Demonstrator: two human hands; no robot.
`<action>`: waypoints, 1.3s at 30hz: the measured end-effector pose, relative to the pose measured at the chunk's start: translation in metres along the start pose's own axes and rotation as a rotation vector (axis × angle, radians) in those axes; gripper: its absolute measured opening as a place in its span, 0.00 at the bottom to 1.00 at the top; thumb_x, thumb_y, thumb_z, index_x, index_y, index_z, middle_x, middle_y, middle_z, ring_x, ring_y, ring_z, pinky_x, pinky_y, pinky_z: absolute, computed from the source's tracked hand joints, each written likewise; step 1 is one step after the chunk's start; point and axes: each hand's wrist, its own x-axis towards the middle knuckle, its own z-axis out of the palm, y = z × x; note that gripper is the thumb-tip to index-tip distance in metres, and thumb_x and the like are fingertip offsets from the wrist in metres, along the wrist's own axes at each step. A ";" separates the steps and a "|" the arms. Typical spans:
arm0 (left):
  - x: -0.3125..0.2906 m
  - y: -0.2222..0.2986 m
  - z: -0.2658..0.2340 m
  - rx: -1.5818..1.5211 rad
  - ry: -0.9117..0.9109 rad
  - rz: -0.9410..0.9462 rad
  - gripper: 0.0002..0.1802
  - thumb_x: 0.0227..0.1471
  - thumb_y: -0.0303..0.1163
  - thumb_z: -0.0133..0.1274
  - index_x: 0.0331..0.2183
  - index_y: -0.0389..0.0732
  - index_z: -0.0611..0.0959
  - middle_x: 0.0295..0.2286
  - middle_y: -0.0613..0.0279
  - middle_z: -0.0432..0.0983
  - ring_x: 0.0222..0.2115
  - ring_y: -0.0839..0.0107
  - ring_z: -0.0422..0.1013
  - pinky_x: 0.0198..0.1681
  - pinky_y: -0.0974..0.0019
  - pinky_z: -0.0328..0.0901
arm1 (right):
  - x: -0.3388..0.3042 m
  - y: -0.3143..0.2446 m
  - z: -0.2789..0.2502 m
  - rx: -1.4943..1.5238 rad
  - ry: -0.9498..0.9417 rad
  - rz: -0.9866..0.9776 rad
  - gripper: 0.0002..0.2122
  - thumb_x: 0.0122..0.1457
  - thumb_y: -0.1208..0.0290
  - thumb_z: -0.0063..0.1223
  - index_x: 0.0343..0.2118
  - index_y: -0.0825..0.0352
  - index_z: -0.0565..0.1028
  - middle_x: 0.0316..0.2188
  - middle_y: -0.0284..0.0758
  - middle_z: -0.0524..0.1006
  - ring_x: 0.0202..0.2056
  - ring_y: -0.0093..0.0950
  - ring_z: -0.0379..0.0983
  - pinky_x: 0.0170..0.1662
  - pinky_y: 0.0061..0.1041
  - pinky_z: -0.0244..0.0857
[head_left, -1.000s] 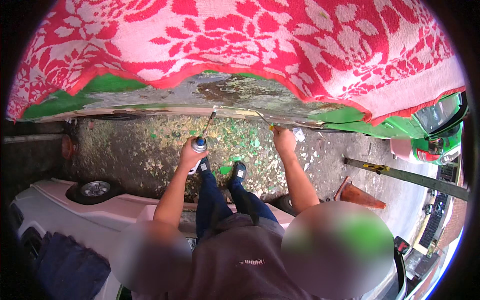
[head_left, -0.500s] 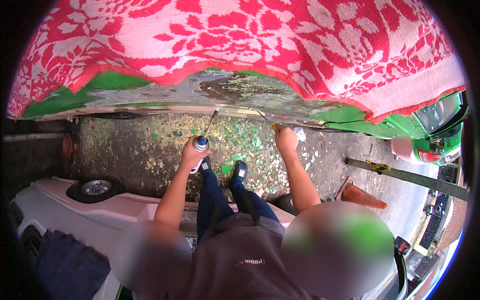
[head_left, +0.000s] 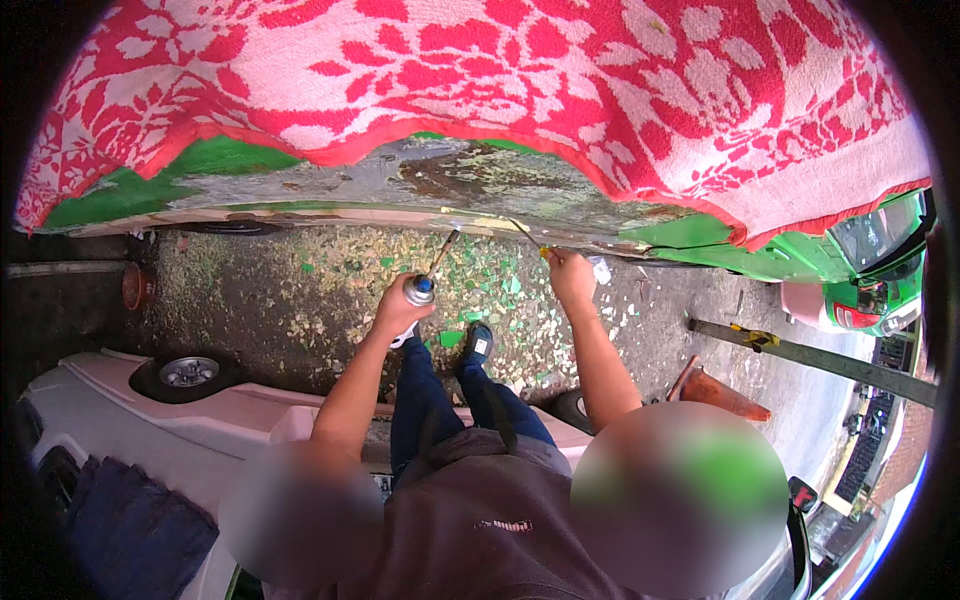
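My left hand is wrapped around the canister of a gas blowtorch. Its narrow nozzle slants up toward the lower edge of a car body panel, where grey and brown bare patches show between areas of green paint. My right hand grips a thin yellow-handled tool. The tool's slim shaft reaches to the panel's pale lower edge, right of the nozzle; whether its tip touches cannot be made out. Over the panel's upper part hangs a red and pink floral towel.
Green and cream paint flakes litter the ground around my feet. A pale pink car stands close behind me. To the right are a long beam and an orange cone on its side. Another green car is farther right.
My left hand has shifted right with the blowtorch, and its nozzle has drawn slightly back from the panel edge. My right hand has barely moved.
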 end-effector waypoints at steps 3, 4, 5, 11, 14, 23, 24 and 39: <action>0.000 0.000 0.012 -0.086 -0.006 -0.028 0.38 0.32 0.36 0.73 0.46 0.36 0.73 0.37 0.51 0.78 0.40 0.58 0.76 0.44 0.60 0.69 | -0.006 -0.003 -0.013 0.040 -0.030 0.007 0.11 0.58 0.58 0.53 0.39 0.52 0.82 0.30 0.46 0.80 0.33 0.47 0.77 0.37 0.43 0.71; 0.000 -0.005 0.016 -0.140 -0.013 -0.035 0.38 0.32 0.36 0.73 0.46 0.36 0.73 0.37 0.51 0.78 0.40 0.58 0.76 0.44 0.59 0.69 | -0.012 -0.006 -0.016 0.060 -0.032 0.001 0.11 0.59 0.58 0.53 0.39 0.52 0.82 0.30 0.47 0.80 0.33 0.47 0.77 0.37 0.43 0.71; 0.001 -0.002 0.023 -0.103 -0.003 -0.056 0.36 0.33 0.36 0.72 0.44 0.37 0.74 0.37 0.51 0.79 0.39 0.58 0.76 0.43 0.59 0.69 | -0.016 0.003 -0.016 0.051 -0.031 -0.013 0.11 0.59 0.57 0.53 0.39 0.52 0.82 0.30 0.48 0.80 0.33 0.47 0.77 0.37 0.44 0.71; 0.007 0.006 0.032 -0.024 -0.010 -0.032 0.36 0.32 0.37 0.72 0.44 0.37 0.74 0.37 0.51 0.79 0.39 0.57 0.76 0.44 0.59 0.69 | -0.014 -0.010 -0.019 0.053 -0.071 -0.029 0.11 0.59 0.57 0.52 0.41 0.52 0.82 0.29 0.48 0.80 0.33 0.48 0.77 0.37 0.45 0.71; 0.004 -0.001 0.034 -0.020 -0.003 0.009 0.37 0.32 0.37 0.72 0.45 0.37 0.74 0.36 0.52 0.79 0.39 0.58 0.76 0.43 0.60 0.69 | -0.016 -0.009 -0.011 0.020 -0.069 -0.029 0.11 0.59 0.57 0.51 0.40 0.51 0.82 0.28 0.48 0.79 0.32 0.49 0.77 0.36 0.45 0.72; 0.009 0.007 0.021 -0.065 -0.033 -0.012 0.38 0.32 0.33 0.73 0.46 0.36 0.73 0.36 0.55 0.79 0.38 0.64 0.76 0.44 0.62 0.69 | -0.007 -0.007 0.000 -0.091 -0.075 -0.042 0.12 0.60 0.57 0.50 0.38 0.55 0.82 0.29 0.47 0.80 0.32 0.48 0.77 0.37 0.45 0.72; 0.008 0.001 0.020 -0.089 -0.030 -0.013 0.38 0.33 0.32 0.72 0.47 0.36 0.72 0.37 0.56 0.78 0.38 0.65 0.75 0.43 0.63 0.69 | -0.010 -0.011 -0.004 -0.077 -0.086 -0.035 0.12 0.60 0.57 0.50 0.37 0.55 0.82 0.29 0.46 0.80 0.32 0.48 0.77 0.37 0.44 0.72; -0.020 -0.007 -0.015 -0.075 0.078 -0.020 0.39 0.34 0.31 0.72 0.49 0.35 0.71 0.38 0.55 0.77 0.39 0.65 0.75 0.44 0.63 0.69 | 0.001 -0.030 -0.002 -0.184 -0.112 -0.124 0.10 0.60 0.61 0.49 0.36 0.55 0.81 0.28 0.47 0.80 0.31 0.48 0.77 0.35 0.46 0.71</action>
